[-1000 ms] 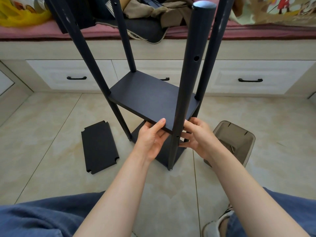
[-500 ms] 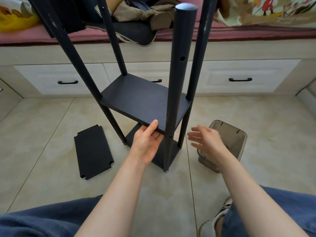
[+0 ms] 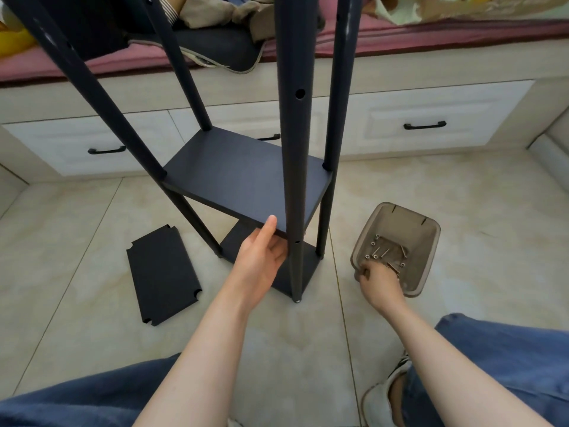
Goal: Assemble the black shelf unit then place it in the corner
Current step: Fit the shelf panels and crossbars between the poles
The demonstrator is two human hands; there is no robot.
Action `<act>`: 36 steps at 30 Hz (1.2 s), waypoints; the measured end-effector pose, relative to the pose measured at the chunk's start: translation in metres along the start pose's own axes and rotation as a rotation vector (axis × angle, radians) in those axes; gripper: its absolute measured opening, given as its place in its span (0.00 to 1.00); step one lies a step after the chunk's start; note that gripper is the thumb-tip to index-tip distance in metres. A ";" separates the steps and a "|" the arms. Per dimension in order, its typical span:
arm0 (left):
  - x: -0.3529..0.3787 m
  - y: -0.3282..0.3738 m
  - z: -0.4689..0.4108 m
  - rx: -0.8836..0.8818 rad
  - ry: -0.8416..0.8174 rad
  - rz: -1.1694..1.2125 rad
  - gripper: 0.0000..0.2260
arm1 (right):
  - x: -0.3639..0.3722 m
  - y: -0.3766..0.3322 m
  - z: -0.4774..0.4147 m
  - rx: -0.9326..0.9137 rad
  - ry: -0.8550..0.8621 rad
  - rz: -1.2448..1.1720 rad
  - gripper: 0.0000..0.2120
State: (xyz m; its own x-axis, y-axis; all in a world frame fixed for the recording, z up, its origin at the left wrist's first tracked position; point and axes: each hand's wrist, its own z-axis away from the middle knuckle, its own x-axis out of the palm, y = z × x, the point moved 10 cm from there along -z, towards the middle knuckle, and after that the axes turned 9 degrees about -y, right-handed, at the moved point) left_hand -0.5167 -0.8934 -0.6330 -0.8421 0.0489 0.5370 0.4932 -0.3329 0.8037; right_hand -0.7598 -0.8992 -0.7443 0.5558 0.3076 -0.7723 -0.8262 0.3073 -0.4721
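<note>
On the tiled floor [image 3: 462, 195], straight ahead of the seated person's knees, the black shelf unit [image 3: 246, 180] stands upright. Its long axis is vertical and its four poles run up past the top of the view. The near pole [image 3: 295, 149] shows a round hole high up and a smaller one low down, and ends in a small foot on the tile. Two boards sit level between the poles: a middle board [image 3: 243, 177] and a bottom board [image 3: 304, 269] close to the floor.

The left hand [image 3: 261, 257] grips the middle board at its front edge, just left of the near pole, thumb on top and fingers curled underneath.

Right of the unit and apart from it, a brownish see-through tub [image 3: 409, 229] stands on the floor, with loose screws [image 3: 381, 252] lying in its bottom. The right hand [image 3: 380, 283] reaches in over the tub's near rim. Its fingers are bent down among the screws and hidden by the back of the hand, so I cannot tell whether they hold one.

Left of the unit, a loose panel [image 3: 163, 274] with notched corners lies flat on the tile, its long side running roughly away from the person.

Behind the unit runs a pale drawer front with black handles [image 3: 425, 125], topped by pink bedding [image 3: 431, 38] heaped with clothes. Nearer than the unit, blue trouser legs [image 3: 61, 402] and a light shoe [image 3: 378, 396] fill the bottom of the view.
</note>
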 end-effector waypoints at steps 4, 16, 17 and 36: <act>0.002 -0.002 -0.001 -0.004 -0.023 -0.120 0.18 | 0.007 0.002 0.006 0.024 -0.004 0.167 0.13; 0.004 0.001 0.003 0.026 0.002 -0.115 0.11 | 0.076 -0.031 0.031 -0.250 -0.483 0.242 0.06; 0.003 0.001 0.003 0.026 0.012 -0.111 0.13 | 0.079 -0.031 0.033 -0.259 -0.514 0.224 0.07; -0.001 -0.003 -0.001 0.016 0.152 -0.082 0.08 | 0.109 0.034 -0.008 0.067 -0.540 0.129 0.17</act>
State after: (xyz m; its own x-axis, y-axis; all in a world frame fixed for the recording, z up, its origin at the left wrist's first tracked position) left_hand -0.5180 -0.8936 -0.6364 -0.9024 -0.0684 0.4255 0.4239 -0.3188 0.8478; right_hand -0.7284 -0.8626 -0.8480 0.4331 0.7588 -0.4865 -0.8929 0.2876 -0.3463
